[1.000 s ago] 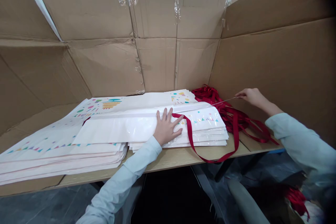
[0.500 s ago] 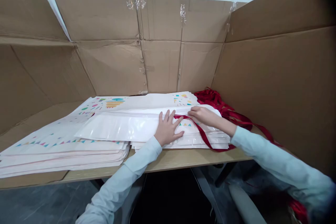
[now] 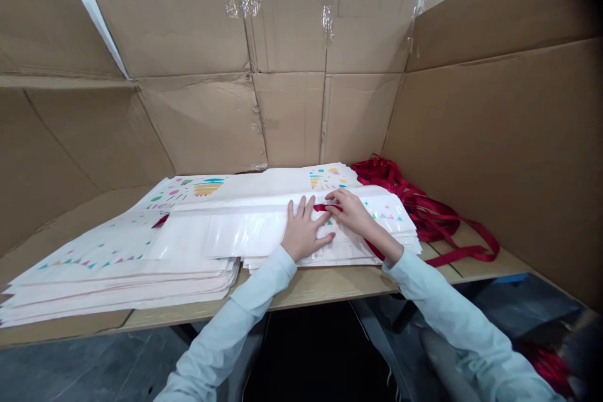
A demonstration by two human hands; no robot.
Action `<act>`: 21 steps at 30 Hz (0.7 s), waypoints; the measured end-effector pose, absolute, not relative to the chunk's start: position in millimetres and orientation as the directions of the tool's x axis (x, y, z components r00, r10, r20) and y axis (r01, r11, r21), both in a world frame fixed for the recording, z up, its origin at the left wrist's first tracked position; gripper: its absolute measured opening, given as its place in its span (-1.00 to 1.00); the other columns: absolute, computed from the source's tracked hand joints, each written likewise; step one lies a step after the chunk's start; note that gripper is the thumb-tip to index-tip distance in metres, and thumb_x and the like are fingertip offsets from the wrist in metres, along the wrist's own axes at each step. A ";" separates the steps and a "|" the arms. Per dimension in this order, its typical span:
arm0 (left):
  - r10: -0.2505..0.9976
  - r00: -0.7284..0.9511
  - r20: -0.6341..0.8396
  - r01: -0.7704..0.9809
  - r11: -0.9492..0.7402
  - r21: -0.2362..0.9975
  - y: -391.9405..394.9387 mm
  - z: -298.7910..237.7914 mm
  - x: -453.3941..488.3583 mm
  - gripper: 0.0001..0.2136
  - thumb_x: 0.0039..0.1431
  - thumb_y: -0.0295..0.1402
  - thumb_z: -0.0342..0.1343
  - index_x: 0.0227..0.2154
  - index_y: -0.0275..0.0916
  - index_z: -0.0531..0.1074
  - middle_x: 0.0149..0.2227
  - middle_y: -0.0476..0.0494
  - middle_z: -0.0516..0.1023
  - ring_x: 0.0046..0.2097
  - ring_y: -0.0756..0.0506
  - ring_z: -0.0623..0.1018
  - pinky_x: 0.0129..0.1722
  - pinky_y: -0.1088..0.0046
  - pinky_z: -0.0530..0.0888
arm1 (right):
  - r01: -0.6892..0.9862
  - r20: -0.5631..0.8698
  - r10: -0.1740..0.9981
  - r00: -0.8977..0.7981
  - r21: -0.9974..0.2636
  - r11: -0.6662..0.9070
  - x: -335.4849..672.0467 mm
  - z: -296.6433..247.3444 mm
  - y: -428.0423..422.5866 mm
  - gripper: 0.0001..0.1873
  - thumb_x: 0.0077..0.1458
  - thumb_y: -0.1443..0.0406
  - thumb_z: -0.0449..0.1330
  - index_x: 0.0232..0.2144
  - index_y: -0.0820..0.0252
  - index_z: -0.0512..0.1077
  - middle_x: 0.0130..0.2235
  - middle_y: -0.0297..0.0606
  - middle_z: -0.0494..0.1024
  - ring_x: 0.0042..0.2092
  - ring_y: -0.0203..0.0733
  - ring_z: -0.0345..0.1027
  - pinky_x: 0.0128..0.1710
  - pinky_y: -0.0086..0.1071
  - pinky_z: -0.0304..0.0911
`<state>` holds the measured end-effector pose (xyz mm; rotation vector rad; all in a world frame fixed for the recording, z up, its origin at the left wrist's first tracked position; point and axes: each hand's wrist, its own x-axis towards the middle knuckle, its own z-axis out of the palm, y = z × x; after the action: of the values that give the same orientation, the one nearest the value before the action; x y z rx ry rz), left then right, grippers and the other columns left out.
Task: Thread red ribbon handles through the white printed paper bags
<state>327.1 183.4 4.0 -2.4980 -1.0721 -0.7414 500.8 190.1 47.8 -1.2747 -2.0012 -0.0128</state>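
Observation:
My left hand (image 3: 304,232) lies flat with its fingers apart on a glossy white bag (image 3: 245,232) on top of the stack. Right beside it, my right hand (image 3: 346,210) pinches a red satin ribbon (image 3: 323,207) against the bag, and the fingers hide part of the ribbon. The ribbon runs under my right wrist toward a tangled pile of red ribbon (image 3: 405,191). A wider stack of white printed paper bags (image 3: 117,282) with colourful triangles extends to the left.
A wooden table edge (image 3: 306,292) runs along the front, and a floor and a chair back (image 3: 443,364) lie below it. Flattened cardboard panels (image 3: 287,113) stand behind and beside the table. More red ribbon (image 3: 549,367) lies low at the right.
My right hand has moved left over the stack, closer to my left hand, and now pinches the ribbon. The ribbon pile sits more to the right of my arm. My left hand has stayed in place.

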 end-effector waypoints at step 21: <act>0.589 0.571 0.571 0.753 -0.653 -0.080 181.5 7.3 332.3 -0.47 0.18 0.05 -0.04 0.20 0.12 0.22 0.28 -0.31 0.13 0.28 -0.42 0.12 0.18 -0.18 -0.02 | 0.900 0.583 0.706 0.402 -0.110 -0.421 783.6 152.1 171.9 -0.78 0.12 0.40 0.12 -0.35 0.43 0.56 -0.34 0.23 0.46 -0.22 0.05 0.38 -0.21 -0.07 0.22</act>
<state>332.3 181.5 7.3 -2.4918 -1.1001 -0.7352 783.6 171.9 152.1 -2.2543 -1.3782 -0.6444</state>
